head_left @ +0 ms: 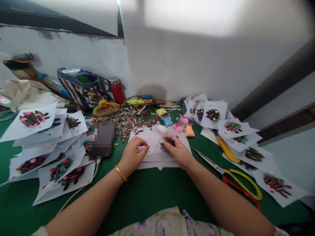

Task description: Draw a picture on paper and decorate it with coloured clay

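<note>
A small dark seed piece [170, 143] is over the white paper [157, 159] in the middle of the green table [147, 200]. The right hand [181, 153] pinches it between thumb and fingers. The left hand [133, 153] is just to its left over the same paper, thumb and pointer finger close together; I can't tell if they hold anything. Something thin and see-through [154, 148] lies between the hands.

Just past the paper are little soft packets: a white packet [162, 129], a blue packet [167, 121], a yellow packet [161, 112] and an orange packet [189, 131]. Stripy sunflower seeds [131, 123] are spread out on the far left of the paper.

On the right are big scissors [222, 170] with one red and one yellow handle, and a row of seed pictures [254, 154]. More seed pictures, the left stack [34, 119], sit on the left, near a dark device [102, 141] with a white cord [97, 167]. Farther back stand a stripy bag [82, 90] and a red bottle [117, 91].
</note>
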A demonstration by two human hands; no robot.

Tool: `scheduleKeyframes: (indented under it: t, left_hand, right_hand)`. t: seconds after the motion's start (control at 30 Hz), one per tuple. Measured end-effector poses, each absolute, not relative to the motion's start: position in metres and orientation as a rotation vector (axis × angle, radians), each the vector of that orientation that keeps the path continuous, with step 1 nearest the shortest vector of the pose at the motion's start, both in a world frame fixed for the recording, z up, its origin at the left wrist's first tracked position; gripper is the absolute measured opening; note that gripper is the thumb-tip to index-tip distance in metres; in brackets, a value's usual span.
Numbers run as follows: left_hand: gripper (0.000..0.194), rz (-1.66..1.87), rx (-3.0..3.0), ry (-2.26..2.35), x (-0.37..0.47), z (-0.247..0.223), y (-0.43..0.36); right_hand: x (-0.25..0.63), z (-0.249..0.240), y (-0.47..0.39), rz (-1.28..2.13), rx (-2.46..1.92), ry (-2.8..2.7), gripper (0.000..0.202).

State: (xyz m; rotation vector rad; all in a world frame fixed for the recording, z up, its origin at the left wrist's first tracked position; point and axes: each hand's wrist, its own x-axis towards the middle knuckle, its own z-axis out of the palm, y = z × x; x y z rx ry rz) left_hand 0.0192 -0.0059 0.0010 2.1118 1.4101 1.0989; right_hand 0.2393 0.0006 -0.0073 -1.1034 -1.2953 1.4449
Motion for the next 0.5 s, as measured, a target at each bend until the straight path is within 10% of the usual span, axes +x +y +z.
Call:
scheduleKeyframes:
  t: [0.5]
  left_hand:
    - [0.013, 0.822, 2.336, 1.482, 0.0252, -0.0014, -0.0075]
  right_hand:
    - [0.2382, -0.0059, 0.0002, 1.442, -1.099, -1.306, 0.038]
